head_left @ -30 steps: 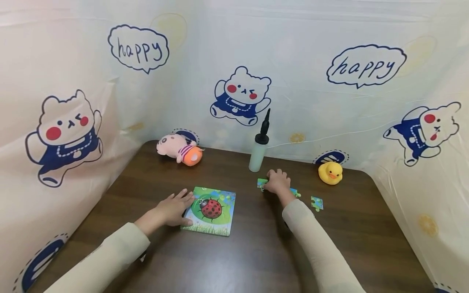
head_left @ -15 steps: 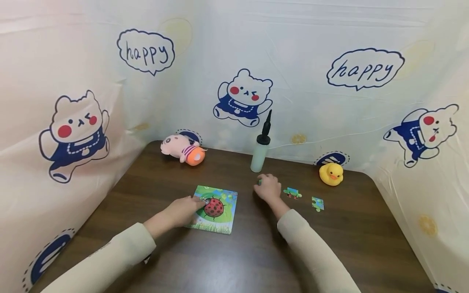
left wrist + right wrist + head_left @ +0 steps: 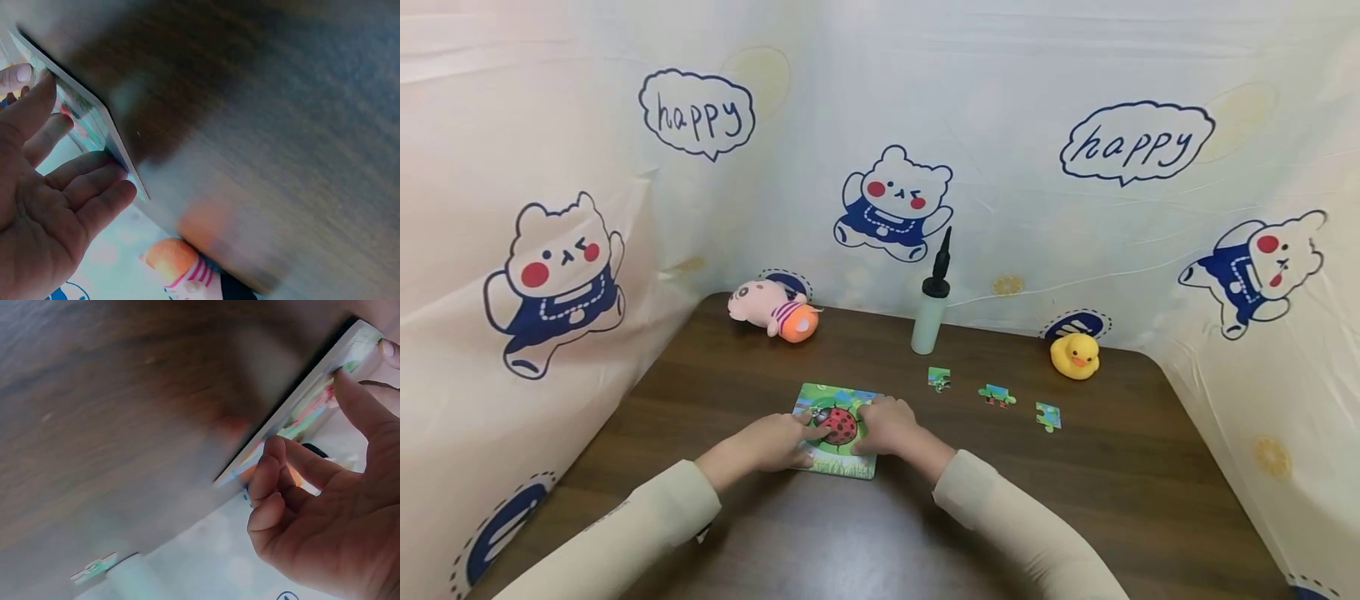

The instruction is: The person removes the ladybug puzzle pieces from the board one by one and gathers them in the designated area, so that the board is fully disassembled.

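A square ladybug jigsaw puzzle (image 3: 842, 427) lies flat on the brown table, with both hands on it. My left hand (image 3: 781, 440) rests over its left side. In the left wrist view its fingers (image 3: 94, 187) are mostly straight, touching the puzzle's edge and face. On the right side, my right hand (image 3: 887, 425) touches the picture with thumb and index finger. The right wrist view shows its other fingers (image 3: 265, 512) bent and holding nothing. Farther right lie three loose jigsaw pieces: one piece (image 3: 939, 378), a middle piece (image 3: 997, 395) and a right piece (image 3: 1048, 416).
A pale green hand pump (image 3: 929, 321) with a black top stands behind the loose pieces. At the back left lies a pink plush toy (image 3: 773, 310); a yellow rubber duck (image 3: 1075, 357) sits at the back right. Printed cloth walls (image 3: 1000, 208) enclose the table (image 3: 850, 533).
My right hand has left the leftmost loose piece and moved left onto the puzzle's right side. My left hand has slid from the puzzle's left edge further over its picture.
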### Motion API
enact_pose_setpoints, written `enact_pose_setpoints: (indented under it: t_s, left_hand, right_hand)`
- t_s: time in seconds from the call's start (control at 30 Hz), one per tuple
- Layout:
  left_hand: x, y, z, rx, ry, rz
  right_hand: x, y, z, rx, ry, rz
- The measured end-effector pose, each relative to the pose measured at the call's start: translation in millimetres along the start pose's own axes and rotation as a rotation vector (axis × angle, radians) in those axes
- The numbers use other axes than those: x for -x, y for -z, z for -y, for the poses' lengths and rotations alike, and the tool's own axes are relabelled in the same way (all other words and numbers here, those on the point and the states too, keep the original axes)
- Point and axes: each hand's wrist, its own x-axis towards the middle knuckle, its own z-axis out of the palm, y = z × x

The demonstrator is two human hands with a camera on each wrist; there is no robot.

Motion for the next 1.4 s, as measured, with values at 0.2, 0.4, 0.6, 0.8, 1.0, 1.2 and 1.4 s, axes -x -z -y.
enact_pose_setpoints:
  t_s: [0.2, 0.4, 0.6, 0.8, 1.0, 1.2, 1.4]
  left_hand:
    - [-0.2, -2.7, -3.6, -0.013, 0.016, -0.001]
    - [-1.0, 1.2, -9.3, -0.003, 0.028, 0.008]
    - [-5.7, -2.5, -8.0, 0.012, 0.005, -0.030]
    - [-8.4, -5.2, -9.0, 0.015, -0.003, -0.081]
    - [-13.0, -1.8, -9.4, 0.080, 0.037, -0.083]
    - [-14.6, 2.1, -10.5, 0.156, 0.096, -0.057]
    - [-18.7, 0.0, -10.4, 0.105, 0.104, -0.055]
  right_hand:
    - [6.7, -1.9, 8.3, 0.046, -0.076, -0.008]
    - [9.1, -4.4, 10.2, 0.103, -0.135, -0.014]
    - [6.4, -1.2, 8.3, 0.080, -0.128, -0.026]
    - [2.6, 6.0, 12.6, 0.095, -0.140, 0.002]
    - [-1.6, 6.1, 13.5, 0.084, -0.161, 0.027]
    - [-4.1, 0.4, 11.8, 0.059, -0.170, 0.025]
    - [-5.6, -4.2, 10.9, 0.064, -0.176, 0.011]
